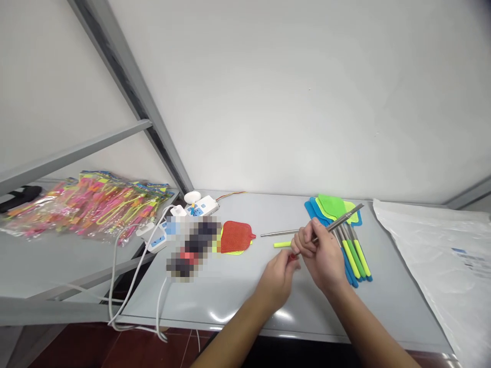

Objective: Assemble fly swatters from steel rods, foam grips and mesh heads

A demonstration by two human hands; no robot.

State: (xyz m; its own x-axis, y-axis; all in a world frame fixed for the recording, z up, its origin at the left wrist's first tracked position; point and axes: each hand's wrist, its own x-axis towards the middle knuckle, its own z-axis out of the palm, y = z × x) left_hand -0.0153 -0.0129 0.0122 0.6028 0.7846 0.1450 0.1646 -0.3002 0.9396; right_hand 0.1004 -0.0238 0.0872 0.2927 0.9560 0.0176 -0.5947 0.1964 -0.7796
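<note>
My right hand (324,255) is closed around thin metal rods (343,217), which slant up to the right. Close beside it, my left hand (276,281) pinches a small red piece (293,257), mostly hidden by the fingers; I cannot tell whether it joins the rods. A yellow-green handle (282,245) and another metal rod (278,233) lie on the table just left of my hands. Further left, a red fly swatter head (236,236) rests over a yellow one. Right of my hands lies a pile of blue, green and yellow fly swatters (351,250).
White power strips (203,206) with cables and a pixelated object (194,248) occupy the table's left end. A white plastic sheet (433,255) covers the right end. Colourful bagged items (103,204) fill the left shelf. A grey metal post (134,87) stands by the wall.
</note>
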